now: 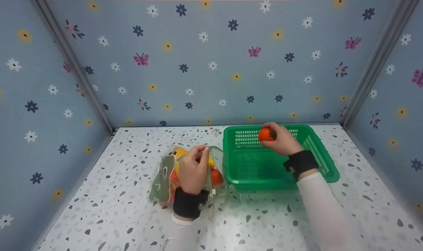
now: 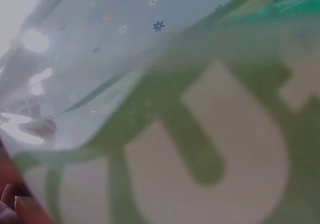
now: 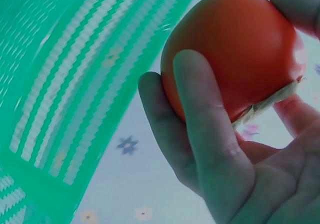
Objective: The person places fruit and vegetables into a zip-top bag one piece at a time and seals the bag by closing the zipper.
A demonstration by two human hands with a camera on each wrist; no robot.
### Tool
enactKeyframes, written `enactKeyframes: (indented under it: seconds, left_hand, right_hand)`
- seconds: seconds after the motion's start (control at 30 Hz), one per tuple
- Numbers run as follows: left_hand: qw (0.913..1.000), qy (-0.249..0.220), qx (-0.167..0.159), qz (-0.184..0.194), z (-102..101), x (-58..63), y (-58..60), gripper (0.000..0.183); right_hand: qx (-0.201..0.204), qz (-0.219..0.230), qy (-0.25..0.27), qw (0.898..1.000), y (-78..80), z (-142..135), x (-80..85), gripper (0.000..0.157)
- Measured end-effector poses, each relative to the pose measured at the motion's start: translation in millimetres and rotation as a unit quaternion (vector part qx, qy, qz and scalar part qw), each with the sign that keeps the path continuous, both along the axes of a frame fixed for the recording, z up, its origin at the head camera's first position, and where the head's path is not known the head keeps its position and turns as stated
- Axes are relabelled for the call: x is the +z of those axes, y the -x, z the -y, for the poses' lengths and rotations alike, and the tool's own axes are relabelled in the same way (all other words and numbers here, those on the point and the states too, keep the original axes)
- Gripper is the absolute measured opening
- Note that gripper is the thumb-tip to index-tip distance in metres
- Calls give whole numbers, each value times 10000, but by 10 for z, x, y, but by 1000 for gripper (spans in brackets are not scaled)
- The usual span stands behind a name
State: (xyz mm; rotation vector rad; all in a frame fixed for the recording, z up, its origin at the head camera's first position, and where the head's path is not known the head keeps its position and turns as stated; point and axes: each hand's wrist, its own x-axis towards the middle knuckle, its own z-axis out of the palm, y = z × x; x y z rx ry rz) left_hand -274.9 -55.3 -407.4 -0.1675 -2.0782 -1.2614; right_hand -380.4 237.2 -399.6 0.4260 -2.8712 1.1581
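Note:
My right hand [image 1: 282,141] grips an orange-red persimmon [image 3: 230,49] with a dry leafy cap, fingers and thumb spread around it. In the head view it is held over the back part of a green plastic basket [image 1: 258,181]. To the left, my left hand [image 1: 194,169] pinches the upper edge of a clear zip bag [image 1: 158,186] printed in green. Orange and yellow fruit shows through the bag, including a red-orange one [image 1: 216,177] at its right side. In the left wrist view the bag's green print fills most of the picture, and the fingers barely show at the lower left.
The basket has slotted walls and stands right beside the bag, near the back wall [image 1: 211,69]. Both are on a white speckled table [image 1: 127,216]. Flower-patterned panels enclose the table at the back and on both sides.

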Motion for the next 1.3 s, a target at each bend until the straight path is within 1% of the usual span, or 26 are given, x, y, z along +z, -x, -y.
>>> enactKeyframes:
  seconds: [0.1,0.17,0.33,0.43,0.53,0.63,0.8,0.93,1.0,1.03,1.1,1.2,1.3]
  left_hand:
    - [10000,14,8,-77,-3,3,-2,16]
    - [9999,32,22,-116,-4,5,-1,16]
    - [9999,55,29,-122,-9,6,4,16]
    - [9999,67,59,-147,-8,-9,16,16]
    - [9998,54,56,-159,-7,-19,23,16]
    - [9999,32,26,-163,-8,-19,22,16]
    - [9999,24,29,-113,-4,-6,20,15]
    - [10000,46,34,13,-2,10,18,16]
    - [9999,86,59,22,-5,13,19,17]
    - [9999,91,64,4,-6,8,20,17]
    - [9999,93,72,-62,-10,3,19,17]
    - [9997,112,90,-182,-10,-8,18,16]
    - [9996,145,110,-222,-6,-8,8,16]
  right_hand:
    - [95,-78,562,9983,-95,91,19,56]
    - [154,-74,979,9951,-162,151,20,56]
    - [313,27,2017,9789,-341,307,-24,56]
    - [447,62,2424,9691,-456,417,-60,57]
    - [592,167,2673,9616,-576,530,-81,57]
    - [800,296,2787,9566,-688,640,-71,58]
    - [1494,485,2668,9509,-810,810,-43,57]
    - [2068,869,2573,9399,-850,917,-69,54]
    - [2238,1060,2529,9353,-853,972,-99,53]
    - [2304,1145,2513,9331,-847,1002,-124,53]
    - [2346,1241,2474,9319,-834,1071,-175,53]
    - [2228,1224,2500,9343,-819,1184,-249,54]
    - [2128,1204,2595,9343,-821,1289,-310,57]
